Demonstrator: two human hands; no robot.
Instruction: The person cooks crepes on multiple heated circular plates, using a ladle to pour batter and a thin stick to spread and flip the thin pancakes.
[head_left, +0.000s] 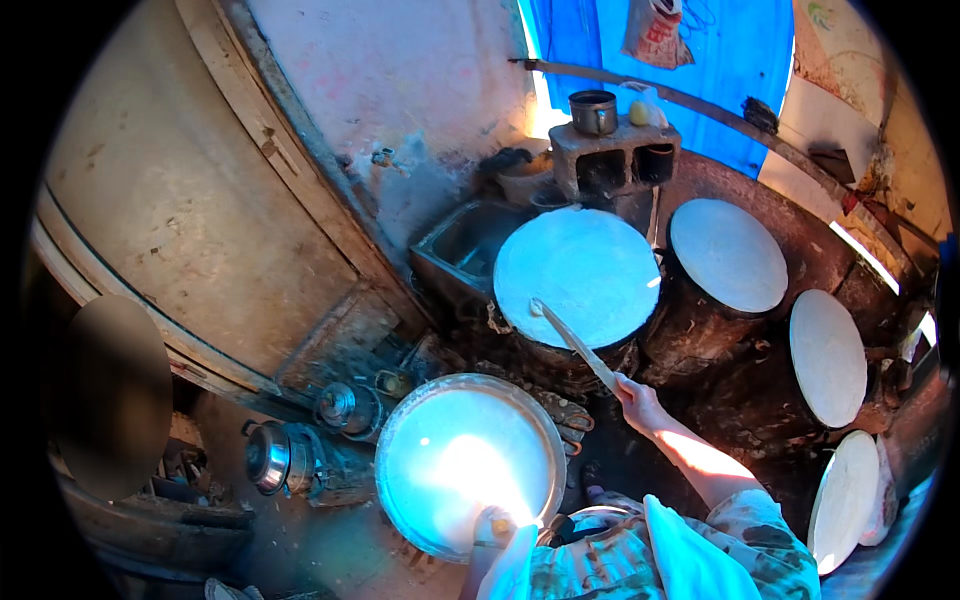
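My right hand (637, 401) is closed round the end of a long flat wooden stick (574, 341). The stick's far tip lies on a pale round sheet (577, 262) spread over the top of a dark drum-like stove. My left hand (496, 525) is at the near edge of a wide metal basin (386, 499) with whitish contents; glare hides its fingers and whether it grips anything.
Several round pale-topped drums, one with its pale top (727, 255), curve along the right. A concrete block (562, 146) behind bears a metal pot (593, 112). A sink (450, 259) stands behind left; a lidded steel pot (268, 457) stands left of the basin.
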